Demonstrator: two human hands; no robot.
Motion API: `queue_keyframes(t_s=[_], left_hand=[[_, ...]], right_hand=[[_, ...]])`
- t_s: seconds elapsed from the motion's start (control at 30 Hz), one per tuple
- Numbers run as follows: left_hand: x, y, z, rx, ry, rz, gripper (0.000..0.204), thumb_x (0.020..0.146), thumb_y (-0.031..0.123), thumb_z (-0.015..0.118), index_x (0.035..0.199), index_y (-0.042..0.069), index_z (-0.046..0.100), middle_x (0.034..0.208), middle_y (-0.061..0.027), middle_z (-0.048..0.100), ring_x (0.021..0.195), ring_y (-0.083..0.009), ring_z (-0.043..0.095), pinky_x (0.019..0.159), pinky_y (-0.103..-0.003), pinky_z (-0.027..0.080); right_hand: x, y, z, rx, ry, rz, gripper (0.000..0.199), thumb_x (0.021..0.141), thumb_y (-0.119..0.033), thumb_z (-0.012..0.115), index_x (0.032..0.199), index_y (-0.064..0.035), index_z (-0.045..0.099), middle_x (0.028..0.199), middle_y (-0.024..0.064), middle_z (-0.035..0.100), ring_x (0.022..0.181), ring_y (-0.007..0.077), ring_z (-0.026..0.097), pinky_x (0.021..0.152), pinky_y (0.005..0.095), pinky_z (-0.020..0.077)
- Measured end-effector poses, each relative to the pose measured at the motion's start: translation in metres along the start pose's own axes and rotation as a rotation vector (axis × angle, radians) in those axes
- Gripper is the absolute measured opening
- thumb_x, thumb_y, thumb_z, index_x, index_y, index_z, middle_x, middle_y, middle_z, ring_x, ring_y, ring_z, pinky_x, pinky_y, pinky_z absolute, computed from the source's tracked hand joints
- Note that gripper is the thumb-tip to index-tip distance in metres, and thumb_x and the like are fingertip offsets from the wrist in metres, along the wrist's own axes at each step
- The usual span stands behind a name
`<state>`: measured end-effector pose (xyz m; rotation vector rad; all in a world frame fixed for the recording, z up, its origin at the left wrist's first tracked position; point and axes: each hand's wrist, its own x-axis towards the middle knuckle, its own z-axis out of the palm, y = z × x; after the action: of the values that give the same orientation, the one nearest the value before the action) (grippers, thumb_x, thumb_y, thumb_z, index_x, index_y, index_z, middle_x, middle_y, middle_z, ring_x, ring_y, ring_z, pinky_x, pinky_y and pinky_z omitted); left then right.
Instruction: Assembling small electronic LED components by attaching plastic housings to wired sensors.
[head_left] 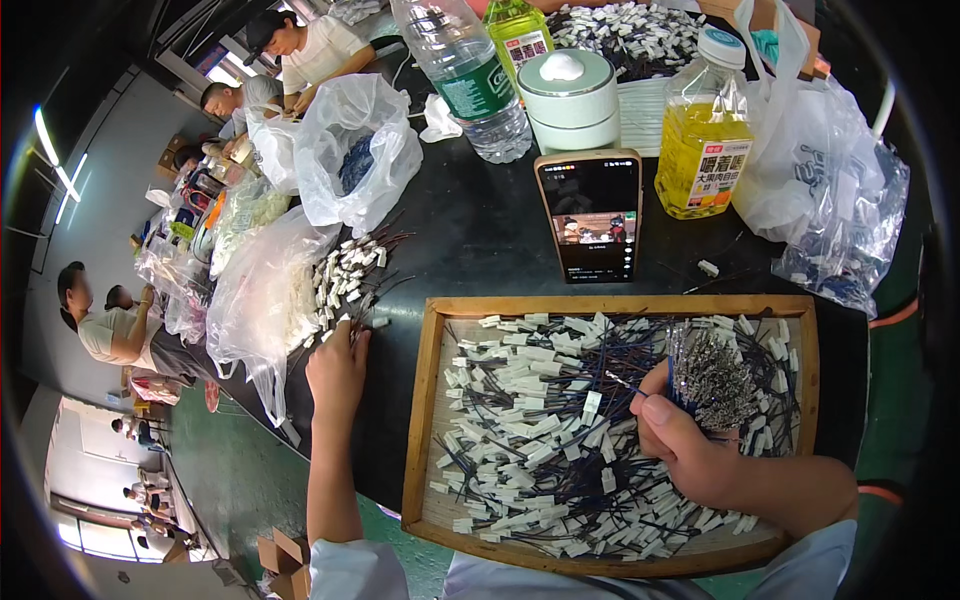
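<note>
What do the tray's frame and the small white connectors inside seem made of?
Frame: probably wood with a dull finish, judging by its yellow-brown, slightly uneven strips. Connectors: likely moulded plastic, smooth-looking, given their uniform blocky shapes.

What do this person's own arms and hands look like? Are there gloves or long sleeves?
No gloves: the left hand and right hand are bare, with no watch or bracelet showing. The forearms are uncovered too. The pale bluish-white cloth left sleeve and matching right sleeve end near the elbows. I see no pattern on them.
</note>
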<state>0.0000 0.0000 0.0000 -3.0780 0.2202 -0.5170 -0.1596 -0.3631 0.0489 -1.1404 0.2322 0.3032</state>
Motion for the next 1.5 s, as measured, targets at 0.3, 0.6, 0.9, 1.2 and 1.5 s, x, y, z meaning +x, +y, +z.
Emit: queue_keyframes(t_s=[0.3,0.6,0.9,1.2,1.5], left_hand=[[-0.017,-0.009,-0.013,-0.266,-0.13,0.009,0.022,0.087,0.024,0.057,0.079,0.004,0.052,0.064,-0.0146,0.057,0.059,-0.0358,0.057,0.051,-0.041,0.041],[-0.016,-0.004,-0.003,-0.019,-0.039,0.004,0.02,0.088,0.026,0.055,0.087,0.006,0.053,0.074,-0.0124,0.064,0.067,-0.0336,0.061,0.057,-0.044,0.047],[-0.013,-0.011,-0.012,-0.087,-0.071,0.193,0.019,0.088,0.022,0.055,0.092,0.004,0.051,0.076,-0.0144,0.061,0.067,-0.0335,0.061,0.056,-0.043,0.046],[-0.014,-0.024,-0.015,-0.64,-0.022,0.075,0.01,0.086,0.008,0.055,0.091,0.0,0.054,0.077,-0.016,0.061,0.065,-0.0308,0.06,0.057,-0.035,0.045],[-0.014,-0.007,-0.019,0.008,-0.067,-0.089,0.034,0.09,0.033,0.05,0.077,0.003,0.056,0.066,-0.0178,0.06,0.064,-0.0378,0.06,0.056,-0.045,0.046]], right_hand=[[0.001,-0.001,0.001,-0.014,0.005,-0.071,0.009,0.089,-0.013,0.055,0.086,-0.0052,0.055,0.07,-0.0034,0.051,0.064,0.0036,0.044,0.058,0.0208,0.0374],[0.001,-0.001,0.002,0.006,0.004,-0.063,0.009,0.088,-0.014,0.056,0.086,-0.0058,0.055,0.068,-0.0034,0.05,0.063,0.0035,0.044,0.057,0.0205,0.0377],[0.002,0.002,0.002,0.006,0.006,-0.076,0.009,0.088,-0.015,0.056,0.088,-0.0062,0.056,0.067,-0.0038,0.05,0.06,0.0028,0.044,0.054,0.02,0.0367],[0.003,0.004,0.002,0.099,-0.012,-0.071,0.008,0.09,-0.013,0.054,0.093,-0.0053,0.053,0.062,-0.0047,0.045,0.053,0.0023,0.035,0.047,0.0202,0.0287],[0.003,0.004,0.002,0.026,0.002,-0.061,0.01,0.09,-0.016,0.055,0.093,-0.0062,0.054,0.066,-0.0037,0.049,0.057,0.0025,0.04,0.05,0.0194,0.033]])
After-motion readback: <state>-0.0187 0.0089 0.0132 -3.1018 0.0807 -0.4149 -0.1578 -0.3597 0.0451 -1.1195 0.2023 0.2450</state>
